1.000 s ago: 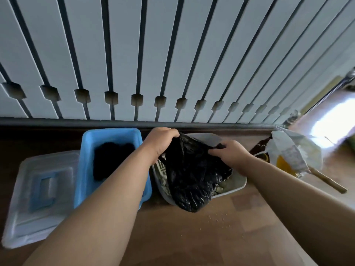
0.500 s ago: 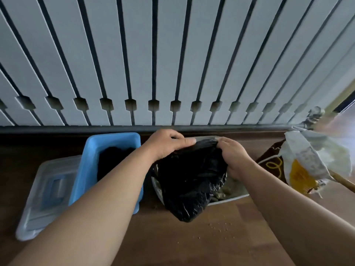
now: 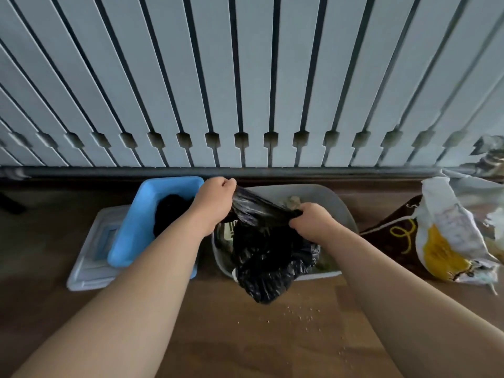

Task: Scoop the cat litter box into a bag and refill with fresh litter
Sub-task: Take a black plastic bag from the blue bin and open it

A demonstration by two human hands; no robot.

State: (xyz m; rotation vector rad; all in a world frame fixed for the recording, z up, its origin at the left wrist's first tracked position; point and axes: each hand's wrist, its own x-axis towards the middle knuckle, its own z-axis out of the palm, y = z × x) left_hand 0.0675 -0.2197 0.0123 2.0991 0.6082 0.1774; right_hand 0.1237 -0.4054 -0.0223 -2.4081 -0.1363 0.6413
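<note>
Two hands, left hand (image 3: 214, 204) and right hand (image 3: 313, 223), fingers clenched on the black bag (image 3: 267, 257), hold it over the litter box (image 3: 342, 212): bag-opening step; next, probably, spreading its mouth for scooping.

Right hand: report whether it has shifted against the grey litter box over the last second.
Yes, slightly. The right hand, gripping the bag, has come off the litter box's far right corner toward its middle, nearer the person.
</note>
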